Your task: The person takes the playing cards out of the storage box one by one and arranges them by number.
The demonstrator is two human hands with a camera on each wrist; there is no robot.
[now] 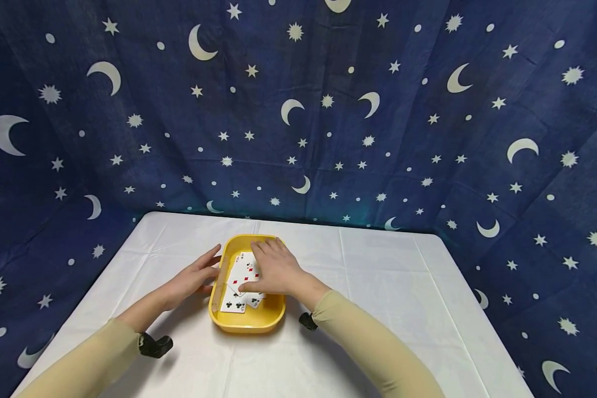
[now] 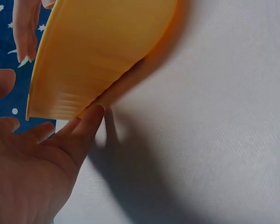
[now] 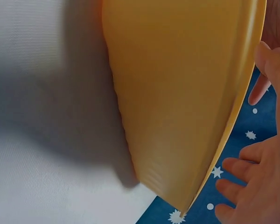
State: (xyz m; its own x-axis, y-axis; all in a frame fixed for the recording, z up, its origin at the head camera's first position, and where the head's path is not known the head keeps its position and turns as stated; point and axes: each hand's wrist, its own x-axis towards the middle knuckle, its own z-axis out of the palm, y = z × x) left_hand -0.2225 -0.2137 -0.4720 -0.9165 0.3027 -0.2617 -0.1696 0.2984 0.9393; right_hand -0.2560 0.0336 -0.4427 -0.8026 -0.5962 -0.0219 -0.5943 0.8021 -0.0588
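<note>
A yellow plastic tub (image 1: pixel 244 325) stands on the table, with several playing cards (image 1: pixel 234 303) lying loosely overlapped inside; diamonds and clubs show on their faces. Beside the tub's left wall is my left hand (image 1: pixel 191 281), its fingers extended. In the left wrist view, its fingertips (image 2: pixel 94 115) are right at the lower outside of the tub. Over the tub's right half spreads my right hand (image 1: pixel 278 270), palm down, partly hiding the cards. Its fingers reach toward the far rim while the thumb points left across the cards. From the right wrist view, the tub wall (image 3: pixel 177 93) hides the cards.
A white cloth (image 1: pixel 378 287) covers the table, creased in straight fold lines. Behind and around it hangs a dark blue curtain (image 1: pixel 258 110) with moons and stars. A black strap piece (image 1: pixel 155 346) sticks out from the left wrist, another (image 1: pixel 307 321) from the right.
</note>
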